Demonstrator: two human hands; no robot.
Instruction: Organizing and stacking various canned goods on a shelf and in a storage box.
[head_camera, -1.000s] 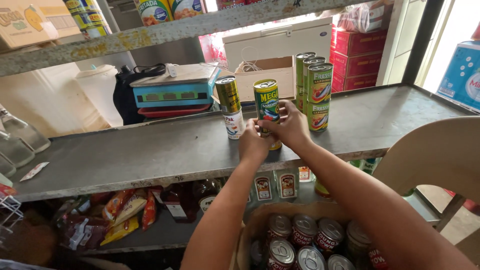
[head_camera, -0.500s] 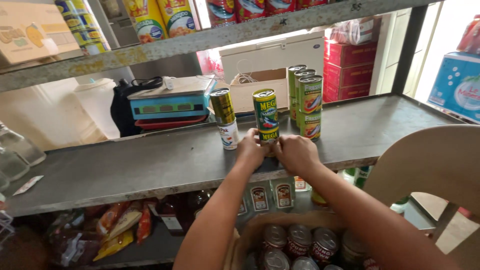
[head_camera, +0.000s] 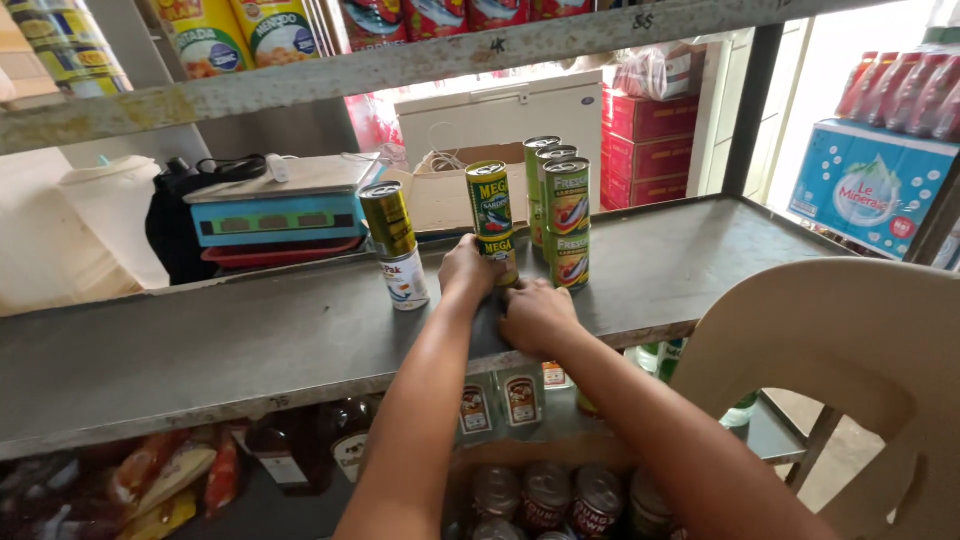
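At the frame's centre, the left hand wraps the lower can of a stack of 2 green cans on the grey shelf, steadying it. The right hand rests loosely curled on the shelf edge, holding nothing, beside stacked green-and-orange cans.

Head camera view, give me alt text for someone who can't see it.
Two bare hands reach onto a grey metal shelf: the left hand touches the bottom can of a two-can stack, and the right hand rests on the shelf just in front. More stacked cans stand to the right, another stack to the left, and a beige plastic chair is at the lower right.
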